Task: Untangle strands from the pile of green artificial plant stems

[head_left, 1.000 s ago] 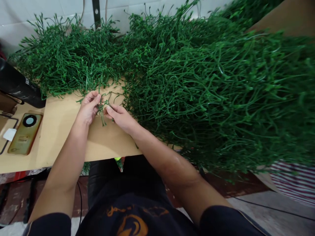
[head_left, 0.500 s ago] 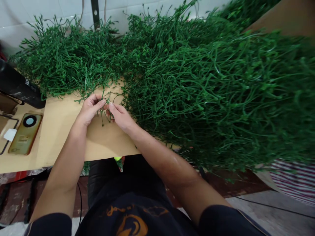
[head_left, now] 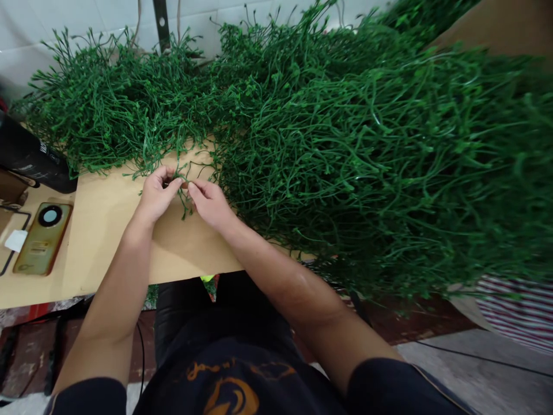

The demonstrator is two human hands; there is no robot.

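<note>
My left hand (head_left: pixel 159 193) pinches a small green plastic stem piece (head_left: pixel 185 203) between thumb and fingers. Close beside it, my right hand (head_left: pixel 208 200) is closed, thumb against forefinger, on the same piece. Thin stems hang down between the two hands over the tan board (head_left: pixel 190 248). Behind my hands lies a heap of green stems (head_left: pixel 116 109), and a larger heap (head_left: pixel 367 161) spreads to the right. A few loose stems touch the board just beyond my fingers.
On the left are a black bottle (head_left: pixel 32 153), a phone (head_left: pixel 42 239) with a round camera ring, and a white scrap (head_left: pixel 15 240). A metal strip (head_left: pixel 161 26) stands against the tiled wall (head_left: pixel 86 17). Striped fabric (head_left: pixel 514 311) shows at the lower right.
My fingers have shifted slightly on the green piece, and its hanging stems have changed position. My right hand's lower fingers are now more tucked in. The whole view has moved a little.
</note>
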